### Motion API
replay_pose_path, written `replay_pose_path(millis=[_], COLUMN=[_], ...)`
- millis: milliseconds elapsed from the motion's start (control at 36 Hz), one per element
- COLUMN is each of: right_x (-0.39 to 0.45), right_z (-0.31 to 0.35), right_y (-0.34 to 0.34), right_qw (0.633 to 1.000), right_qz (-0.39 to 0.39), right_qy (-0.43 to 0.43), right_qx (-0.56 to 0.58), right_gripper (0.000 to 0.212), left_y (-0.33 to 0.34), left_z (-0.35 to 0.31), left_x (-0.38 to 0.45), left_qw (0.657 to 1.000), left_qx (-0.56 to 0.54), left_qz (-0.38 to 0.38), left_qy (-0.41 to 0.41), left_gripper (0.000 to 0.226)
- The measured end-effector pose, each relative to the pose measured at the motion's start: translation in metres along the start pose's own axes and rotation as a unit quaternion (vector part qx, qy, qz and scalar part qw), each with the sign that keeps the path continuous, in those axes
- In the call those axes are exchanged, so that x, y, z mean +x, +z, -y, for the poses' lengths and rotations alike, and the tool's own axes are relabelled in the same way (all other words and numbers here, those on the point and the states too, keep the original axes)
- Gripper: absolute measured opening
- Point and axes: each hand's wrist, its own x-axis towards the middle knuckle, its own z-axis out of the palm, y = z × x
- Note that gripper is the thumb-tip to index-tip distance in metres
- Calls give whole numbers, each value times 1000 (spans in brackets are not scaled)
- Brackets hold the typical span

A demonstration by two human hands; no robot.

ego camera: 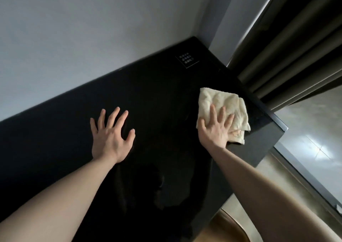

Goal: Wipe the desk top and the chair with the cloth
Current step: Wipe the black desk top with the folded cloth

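A glossy black desk top [157, 97] runs along a pale wall into a corner. A folded cream cloth [220, 103] lies flat near the desk's right edge. My right hand [215, 129] presses on the cloth's near part with straight, spread fingers. My left hand [111, 132] rests flat on the bare desk surface to the left, fingers spread, holding nothing. At the bottom edge a curved brown shape [231, 227] shows below the desk; it may be the chair, though little of it is visible.
A small black card with white print [187, 59] lies on the desk near the far corner. Dark curtains [296, 47] hang right of the desk's end. A grey shiny floor [312, 130] lies beyond the right edge.
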Motion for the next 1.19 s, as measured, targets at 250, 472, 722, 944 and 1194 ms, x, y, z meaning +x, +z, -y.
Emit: replay_pose_path(millis=[250, 472, 722, 944, 1194], right_x=[1, 90, 93, 30, -70], right_z=[-88, -128, -92, -20, 46], right_y=[-36, -78, -65, -14, 30], right_qw=[997, 998, 994, 997, 987], right_qz=[37, 14, -6, 33, 71], right_qy=[-62, 58, 99, -45, -126], right_qx=[-33, -34, -50, -45, -66], right_gripper=[69, 82, 74, 74, 75], left_y=[-3, 5, 7, 1, -36], left_z=[-3, -2, -2, 3, 33], left_x=[-2, 1, 0, -3, -53], left_qw=[1000, 1000, 999, 1000, 969], left_qx=[0, 4, 24, -24, -242], left_qz=[1, -17, -20, -4, -58], left_qy=[-2, -5, -9, 10, -2], left_gripper=[67, 69, 62, 70, 40])
